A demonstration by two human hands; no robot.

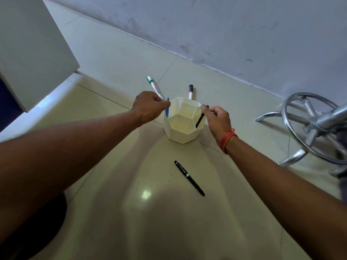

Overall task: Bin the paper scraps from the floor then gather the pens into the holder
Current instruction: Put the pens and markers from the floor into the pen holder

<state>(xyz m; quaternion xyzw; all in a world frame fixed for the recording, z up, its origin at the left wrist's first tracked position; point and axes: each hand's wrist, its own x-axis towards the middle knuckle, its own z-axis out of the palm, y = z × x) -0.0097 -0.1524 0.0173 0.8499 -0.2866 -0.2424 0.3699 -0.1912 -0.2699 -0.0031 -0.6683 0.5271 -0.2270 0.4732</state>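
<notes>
A white faceted pen holder point(180, 136) stands on the tiled floor. My left hand point(148, 106) pinches a blue pen point(167, 111) upright at the holder's left rim. At the right rim, my right hand point(218, 120) grips a black pen point(200, 120) whose lower end dips inside the holder. A green-capped marker point(153, 85) lies on the floor behind my left hand. A black-capped marker point(190, 91) lies just behind the holder. Nearer to me, a black fountain pen point(189, 178) lies on the floor. No paper scraps are in sight.
A chrome chair base point(308, 128) stands on the right. A white cabinet point(32, 49) rises on the left, and a grey wall point(225, 34) runs along the back. A dark round object point(37, 228) sits at the lower left.
</notes>
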